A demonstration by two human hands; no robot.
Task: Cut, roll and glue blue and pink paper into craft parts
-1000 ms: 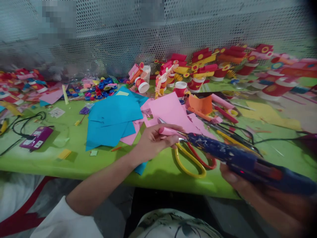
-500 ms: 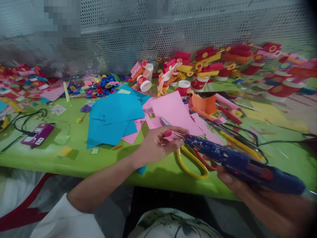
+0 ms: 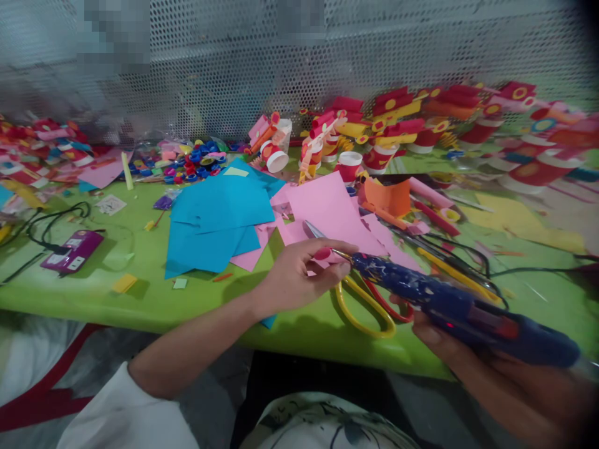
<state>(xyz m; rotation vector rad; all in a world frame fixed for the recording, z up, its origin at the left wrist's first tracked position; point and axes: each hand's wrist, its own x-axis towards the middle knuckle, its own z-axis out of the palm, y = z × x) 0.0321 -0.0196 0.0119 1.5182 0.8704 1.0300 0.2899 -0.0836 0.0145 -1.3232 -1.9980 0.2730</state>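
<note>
The left hand (image 3: 302, 269) pinches a small, rounded pink roll (image 3: 322, 254) above the glossy green table (image 3: 154, 305), the slim metal nozzle (image 3: 344, 254) right at it. The right hand (image 3: 452, 349) grips the glue gun (image 3: 421, 292), its blue barrel rough and blotchy; beneath lie loop-handled scissors (image 3: 364, 317) and flat, matte pink paper (image 3: 322, 202).

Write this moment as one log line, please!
left hand: pinching pink paper piece | right hand: holding blue glue gun, tip near piece | scissors: lying on green table
</note>
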